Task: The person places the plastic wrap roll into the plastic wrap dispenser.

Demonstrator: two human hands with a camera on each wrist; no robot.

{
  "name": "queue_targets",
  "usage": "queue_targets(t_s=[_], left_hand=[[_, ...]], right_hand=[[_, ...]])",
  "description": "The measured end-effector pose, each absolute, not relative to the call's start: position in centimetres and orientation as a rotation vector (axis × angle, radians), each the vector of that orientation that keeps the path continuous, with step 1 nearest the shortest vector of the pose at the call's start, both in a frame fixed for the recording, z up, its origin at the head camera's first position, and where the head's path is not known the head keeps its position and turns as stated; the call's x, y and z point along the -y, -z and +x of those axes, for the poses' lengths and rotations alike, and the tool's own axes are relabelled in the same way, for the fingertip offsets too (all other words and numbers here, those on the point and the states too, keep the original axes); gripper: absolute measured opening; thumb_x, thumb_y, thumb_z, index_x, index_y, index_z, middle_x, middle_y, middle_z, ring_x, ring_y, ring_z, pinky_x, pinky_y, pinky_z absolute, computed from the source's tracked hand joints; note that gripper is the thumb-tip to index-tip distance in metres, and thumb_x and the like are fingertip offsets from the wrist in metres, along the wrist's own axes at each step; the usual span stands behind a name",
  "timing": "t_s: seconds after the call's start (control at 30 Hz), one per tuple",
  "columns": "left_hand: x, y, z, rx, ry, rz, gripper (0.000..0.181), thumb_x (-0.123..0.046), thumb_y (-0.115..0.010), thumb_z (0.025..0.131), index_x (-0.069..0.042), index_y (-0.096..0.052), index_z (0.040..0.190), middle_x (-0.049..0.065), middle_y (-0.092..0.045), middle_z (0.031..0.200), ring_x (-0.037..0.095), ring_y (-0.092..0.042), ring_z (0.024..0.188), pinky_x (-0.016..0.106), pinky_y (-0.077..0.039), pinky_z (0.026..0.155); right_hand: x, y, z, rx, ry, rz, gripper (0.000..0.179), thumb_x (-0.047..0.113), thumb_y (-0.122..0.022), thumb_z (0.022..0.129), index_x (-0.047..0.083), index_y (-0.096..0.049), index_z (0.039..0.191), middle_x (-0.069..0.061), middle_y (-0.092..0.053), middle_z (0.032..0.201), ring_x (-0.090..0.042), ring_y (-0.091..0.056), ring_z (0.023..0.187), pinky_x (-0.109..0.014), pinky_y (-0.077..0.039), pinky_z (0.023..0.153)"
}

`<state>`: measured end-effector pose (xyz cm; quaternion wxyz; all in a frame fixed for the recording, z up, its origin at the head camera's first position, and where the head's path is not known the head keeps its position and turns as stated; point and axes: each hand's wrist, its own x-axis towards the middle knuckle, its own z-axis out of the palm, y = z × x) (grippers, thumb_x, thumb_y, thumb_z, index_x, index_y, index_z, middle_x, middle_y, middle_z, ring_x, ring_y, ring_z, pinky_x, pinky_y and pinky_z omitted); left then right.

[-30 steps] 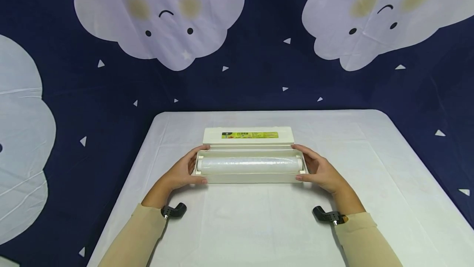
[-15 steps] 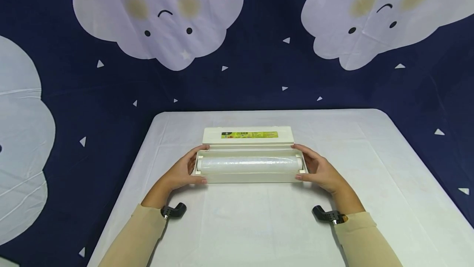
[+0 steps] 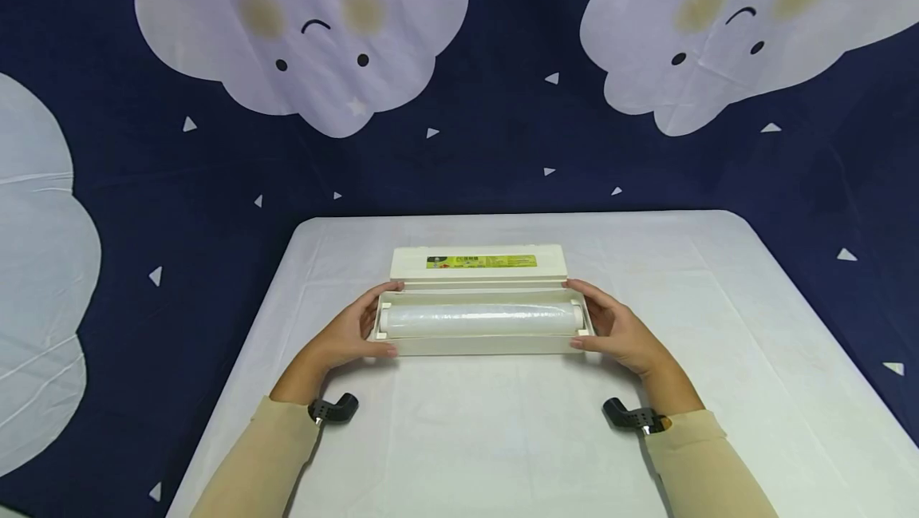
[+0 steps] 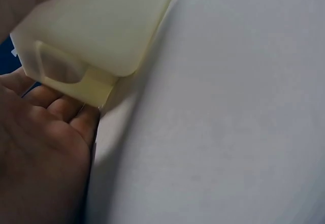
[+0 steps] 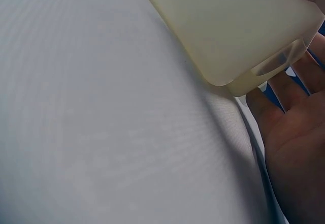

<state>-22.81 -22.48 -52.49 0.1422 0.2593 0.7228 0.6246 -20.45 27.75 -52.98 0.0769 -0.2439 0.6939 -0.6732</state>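
Note:
A long cream plastic cling film box (image 3: pixel 474 345) lies across the table with its hinged lid (image 3: pixel 412 264) swung back. The lid carries a yellow-green label (image 3: pixel 481 262). Inside rests a shiny roll of cling film (image 3: pixel 481 318). My left hand (image 3: pixel 350 336) grips the left end, thumb on the front wall and fingers round to the back. Mirroring it, my right hand (image 3: pixel 623 334) holds the right end. Both wrist views show fingers beside the rounded cutout in an end wall, under which a shadow falls on the cloth.
A white cloth covers the table (image 3: pixel 459 438). Behind it hangs a dark blue curtain (image 3: pixel 495 167) printed with clouds and small triangles. Each wrist wears a black camera mount, such as the left one (image 3: pixel 334 409), just past the beige sleeve (image 3: pixel 251 454).
The head view has shifted very slightly, so everything sits a few pixels further left. Both hands keep the same hold on the cling film box.

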Motion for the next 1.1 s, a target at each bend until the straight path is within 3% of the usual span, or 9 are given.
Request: queue_targets(t_s=[0.3,0.4,0.47,0.57,0.7,0.83,0.97,1.1], left_hand=[[23.6,51.4,-23.5,-1.999,-1.821,0.857,0.115,0.010,-0.093,0.073,0.002,-0.024,0.164,0.023,-0.024,0.169,0.037,-0.019,0.156,0.028,-0.026,0.120],[24.3,50.9,-24.0,-1.948,-1.873,0.935,0.106,0.006,-0.089,0.081,0.007,-0.021,0.163,0.026,-0.019,0.169,0.037,-0.014,0.157,0.031,-0.020,0.123],[24.8,50.5,-24.5,-1.971,-1.889,0.993,0.092,0.000,-0.081,0.092,0.009,-0.021,0.162,0.027,-0.018,0.169,0.038,-0.014,0.157,0.033,-0.019,0.124],[25.2,49.7,-25.4,-2.102,-1.866,1.004,0.066,-0.010,-0.059,0.109,0.006,-0.024,0.163,0.024,-0.020,0.170,0.038,-0.016,0.157,0.033,-0.020,0.124],[24.9,48.8,-27.1,-2.310,-1.790,0.831,0.052,-0.017,-0.042,0.116,-0.003,-0.030,0.165,0.013,-0.027,0.170,0.030,-0.020,0.157,0.035,-0.021,0.124],[24.0,48.3,-28.8,-2.427,-1.729,0.635,0.058,-0.015,-0.056,0.111,-0.007,-0.034,0.164,0.008,-0.030,0.169,0.025,-0.021,0.156,0.042,-0.018,0.125],[23.3,48.8,-30.0,-2.528,-1.646,0.545,0.075,-0.017,-0.077,0.099,-0.010,-0.038,0.163,0.006,-0.034,0.168,0.024,-0.022,0.156,0.042,-0.018,0.125],[23.0,49.8,-31.0,-2.581,-1.569,0.529,0.089,-0.021,-0.090,0.088,-0.009,-0.042,0.161,0.004,-0.035,0.168,0.026,-0.022,0.156,0.046,-0.017,0.125]], right_hand=[[-27.7,52.9,-20.5,-2.059,2.030,-0.738,0.099,-0.019,-0.084,0.077,-0.001,-0.034,0.161,-0.019,-0.025,0.169,-0.032,-0.023,0.155,-0.031,-0.040,0.113],[-27.6,52.9,-20.5,-2.053,2.038,-0.747,0.100,-0.020,-0.083,0.077,-0.002,-0.034,0.161,-0.020,-0.025,0.169,-0.032,-0.025,0.155,-0.032,-0.041,0.112],[-27.6,52.9,-20.4,-2.054,2.037,-0.748,0.100,-0.020,-0.083,0.077,-0.002,-0.034,0.161,-0.020,-0.025,0.169,-0.031,-0.025,0.155,-0.032,-0.041,0.112],[-27.6,52.9,-20.4,-2.060,2.032,-0.748,0.099,-0.020,-0.083,0.077,-0.002,-0.034,0.161,-0.020,-0.025,0.169,-0.031,-0.025,0.155,-0.032,-0.041,0.112],[-27.7,52.8,-20.3,-2.074,2.027,-0.740,0.099,-0.019,-0.084,0.077,-0.002,-0.034,0.161,-0.019,-0.025,0.169,-0.031,-0.023,0.155,-0.031,-0.039,0.113],[-27.8,52.8,-20.3,-2.096,2.014,-0.736,0.098,-0.018,-0.084,0.077,-0.001,-0.036,0.161,-0.018,-0.025,0.169,-0.029,-0.022,0.156,-0.029,-0.039,0.113],[-27.9,52.9,-20.4,-2.097,2.006,-0.733,0.098,-0.017,-0.084,0.078,0.001,-0.037,0.161,-0.017,-0.024,0.170,-0.028,-0.021,0.156,-0.029,-0.039,0.113],[-27.9,53.1,-20.4,-2.093,1.999,-0.728,0.098,-0.015,-0.085,0.078,0.002,-0.036,0.162,-0.016,-0.023,0.171,-0.030,-0.020,0.156,-0.030,-0.039,0.113]])
